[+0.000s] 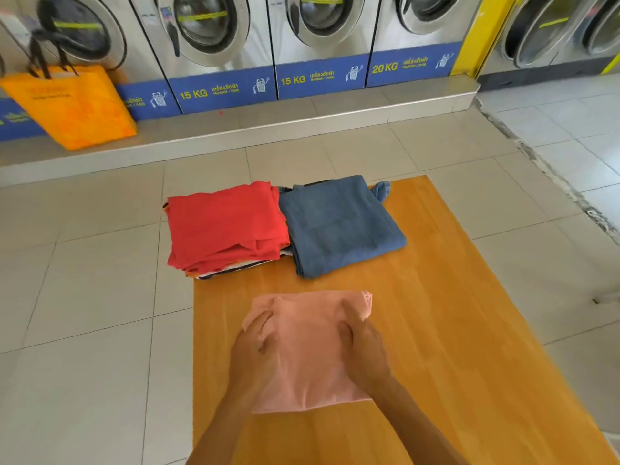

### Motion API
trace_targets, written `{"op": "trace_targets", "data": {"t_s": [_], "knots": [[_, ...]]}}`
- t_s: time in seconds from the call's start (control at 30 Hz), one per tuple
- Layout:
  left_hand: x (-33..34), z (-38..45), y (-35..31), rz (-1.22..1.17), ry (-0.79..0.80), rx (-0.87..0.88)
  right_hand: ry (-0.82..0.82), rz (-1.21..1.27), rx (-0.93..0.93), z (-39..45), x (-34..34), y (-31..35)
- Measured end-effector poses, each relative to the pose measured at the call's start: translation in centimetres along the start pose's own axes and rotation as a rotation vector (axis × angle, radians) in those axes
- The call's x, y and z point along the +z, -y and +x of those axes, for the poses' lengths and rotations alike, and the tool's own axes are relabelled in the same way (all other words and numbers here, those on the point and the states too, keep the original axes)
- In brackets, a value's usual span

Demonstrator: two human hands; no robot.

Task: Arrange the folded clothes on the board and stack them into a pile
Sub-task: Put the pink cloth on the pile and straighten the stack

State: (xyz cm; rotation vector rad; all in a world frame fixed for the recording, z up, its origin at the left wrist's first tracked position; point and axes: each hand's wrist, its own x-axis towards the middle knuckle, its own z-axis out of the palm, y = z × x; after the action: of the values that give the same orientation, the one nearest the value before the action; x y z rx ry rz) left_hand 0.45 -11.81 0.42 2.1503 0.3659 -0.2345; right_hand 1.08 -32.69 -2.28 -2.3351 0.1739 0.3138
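A folded pink cloth (308, 350) lies on the near middle of the wooden board (453, 313). My left hand (255, 347) grips its left side and my right hand (364, 344) grips its right side, fingers curled into the fabric. At the board's far left corner sits a pile of folded clothes topped by a red garment (224, 223), hanging partly over the board's edge. A folded blue garment (339, 223) lies right beside it, touching it, at the far edge.
The board rests on a tiled floor (84, 297). A row of front-loading washing machines (208, 35) stands on a raised step at the back. An orange bag (73, 105) sits on that step at the left.
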Motion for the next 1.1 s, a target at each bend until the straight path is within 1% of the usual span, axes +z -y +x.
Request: {"op": "trace_targets", "data": {"t_s": [0.07, 0.1, 0.17, 0.3, 0.4, 0.43, 0.53, 0.6, 0.73, 0.83, 0.9, 0.93, 1.0, 1.1], "knots": [[-2.1, 0.6, -0.3, -0.130, -0.052, -0.081, -0.005, 0.004, -0.065, 0.8, -0.4, 2.2], [-3.4, 0.9, -0.5, -0.161, -0.078, -0.071, -0.014, 0.011, -0.096, 1.2, -0.7, 3.3], [-6.0, 1.3, -1.1, -0.142, -0.128, 0.035, -0.044, 0.018, -0.168, 2.2, -1.4, 5.6], [-11.0, 3.1, -2.9, -0.141, -0.242, 0.127, -0.082, 0.078, -0.323, 5.4, -2.3, 11.1], [-14.6, 5.9, -4.1, -0.122, -0.331, 0.196, -0.079, 0.152, -0.316, 9.1, -2.8, 15.8], [-15.6, 7.0, -4.6, -0.102, -0.354, 0.221, -0.089, 0.147, -0.339, 10.3, -3.0, 17.2], [-18.4, 11.1, -5.9, -0.058, -0.411, 0.274, -0.134, 0.019, -0.467, 14.3, -3.0, 21.1], [-19.6, 14.0, -6.3, -0.021, -0.439, 0.295, -0.154, -0.029, -0.449, 17.2, -2.6, 22.8], [-19.9, 18.6, -5.0, 0.007, -0.445, 0.258, -0.129, -0.103, -0.385, 21.9, -0.3, 24.2], [-18.2, 20.6, -2.4, 0.106, -0.358, 0.189, -0.051, -0.107, -0.299, 23.9, 2.2, 22.7], [-17.2, 21.5, -0.7, 0.115, -0.278, 0.114, 0.021, -0.066, -0.222, 24.3, 3.7, 21.1], [-17.0, 21.8, -0.2, 0.103, -0.259, 0.108, 0.037, -0.026, -0.191, 24.2, 4.2, 20.5], [-17.2, 22.3, 0.0, 0.083, -0.283, 0.134, 0.015, 0.074, -0.151, 24.4, 4.4, 19.9], [-18.0, 22.7, -0.7, 0.003, -0.418, 0.174, -0.101, 0.129, -0.161, 25.2, 4.0, 20.3]]}}
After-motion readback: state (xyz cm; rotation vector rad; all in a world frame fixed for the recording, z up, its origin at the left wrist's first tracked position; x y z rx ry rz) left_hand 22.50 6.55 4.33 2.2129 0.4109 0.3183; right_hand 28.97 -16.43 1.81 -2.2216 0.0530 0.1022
